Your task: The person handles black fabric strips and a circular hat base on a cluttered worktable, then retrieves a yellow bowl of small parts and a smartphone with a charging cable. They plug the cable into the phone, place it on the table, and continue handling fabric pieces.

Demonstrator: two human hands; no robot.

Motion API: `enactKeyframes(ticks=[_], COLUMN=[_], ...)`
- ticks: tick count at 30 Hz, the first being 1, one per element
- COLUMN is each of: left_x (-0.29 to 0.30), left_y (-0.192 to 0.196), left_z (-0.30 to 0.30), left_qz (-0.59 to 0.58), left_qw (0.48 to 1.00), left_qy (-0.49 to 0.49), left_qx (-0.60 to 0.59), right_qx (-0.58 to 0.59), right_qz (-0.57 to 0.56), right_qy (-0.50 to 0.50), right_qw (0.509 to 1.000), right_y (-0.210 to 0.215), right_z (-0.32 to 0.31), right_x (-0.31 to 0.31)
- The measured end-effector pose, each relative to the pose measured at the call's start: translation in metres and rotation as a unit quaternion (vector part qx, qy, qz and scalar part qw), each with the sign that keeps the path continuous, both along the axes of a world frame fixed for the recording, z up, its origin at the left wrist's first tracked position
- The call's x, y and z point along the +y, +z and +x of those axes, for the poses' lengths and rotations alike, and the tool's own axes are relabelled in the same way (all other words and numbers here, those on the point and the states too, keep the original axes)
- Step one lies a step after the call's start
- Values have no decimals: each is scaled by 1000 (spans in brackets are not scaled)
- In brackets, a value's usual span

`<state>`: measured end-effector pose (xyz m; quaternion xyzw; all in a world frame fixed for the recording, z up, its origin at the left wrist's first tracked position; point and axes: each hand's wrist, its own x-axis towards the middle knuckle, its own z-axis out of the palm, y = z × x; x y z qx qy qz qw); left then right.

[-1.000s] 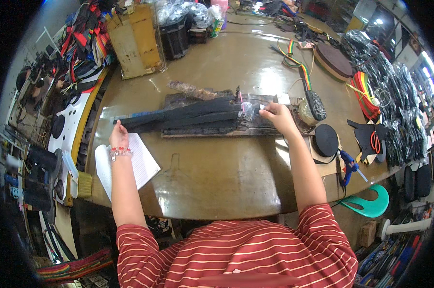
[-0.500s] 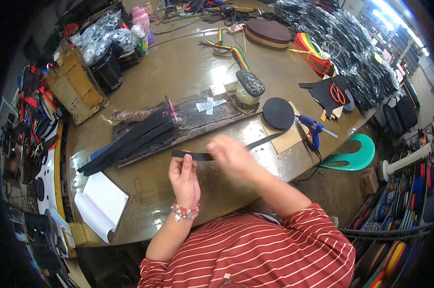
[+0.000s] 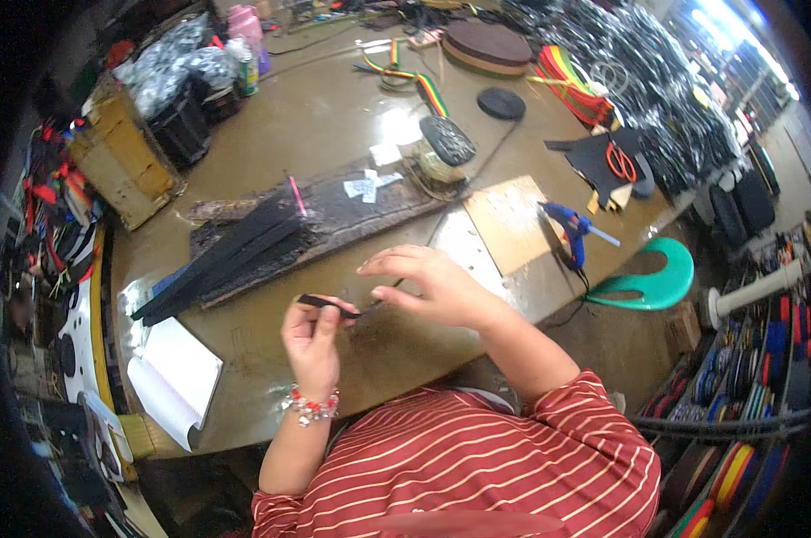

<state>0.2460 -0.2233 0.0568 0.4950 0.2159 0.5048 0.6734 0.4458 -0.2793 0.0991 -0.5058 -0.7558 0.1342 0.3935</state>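
My left hand pinches the end of a black strap above the near part of the table, the thumb on top. My right hand is raised just to its right, fingers stretched and apart, with nothing gripped. The strap trails away behind the right hand and up the table to a flat black strap roll. Part of its run is hidden by the right hand. A bundle of long black strips rests on a dark worn board beyond my hands.
An open notebook lies at the left. Right of my hands are a cardboard piece, a blue glue gun and orange-handled scissors. A wrapped weight stands on the board's end. A green stool stands beside the table.
The black roll has gone from beside the cardboard to farther back on the table, its strap now trailing long. My right hand has come off the strap and spread open. My left hand still pinches the end.
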Motion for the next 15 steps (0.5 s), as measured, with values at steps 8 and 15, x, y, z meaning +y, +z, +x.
enactKeyframes(ticks=[8, 15], left_x=[14, 5], left_y=[3, -11], left_z=[-37, -24], left_qz=[-7, -30], left_qw=[998, 999], left_qy=[15, -21], left_qx=[-61, -26], right_qx=[-110, -73], right_qz=[-171, 9], right_qy=[-668, -630], right_qw=[716, 773], right_y=[-51, -118], right_z=[139, 170], right_x=[-151, -160])
